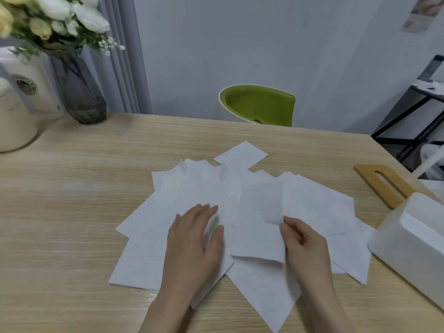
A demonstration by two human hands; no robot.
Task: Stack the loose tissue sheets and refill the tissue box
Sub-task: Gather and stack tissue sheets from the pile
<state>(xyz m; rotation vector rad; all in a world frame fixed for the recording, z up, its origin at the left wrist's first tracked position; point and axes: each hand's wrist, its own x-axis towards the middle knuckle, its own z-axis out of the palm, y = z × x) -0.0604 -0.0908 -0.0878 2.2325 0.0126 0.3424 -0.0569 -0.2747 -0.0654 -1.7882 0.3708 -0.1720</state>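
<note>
Several loose white tissue sheets [312, 205] lie fanned out and overlapping on the wooden table [72, 200]. My left hand [194, 246] rests flat on the left part of the pile, fingers straight. My right hand [302, 243] pinches the edge of one tissue sheet [260, 219] and lifts it, so it bows up off the pile. The white tissue box [413, 243] stands open-topped at the right edge. Its wooden slotted lid [382, 186] lies on the table just behind it.
A dark glass vase [79, 92] with white flowers and a cream kettle [16, 111] stand at the far left of the table. A green chair [258, 104] sits behind the far edge. A black metal shelf [413, 111] is at the right.
</note>
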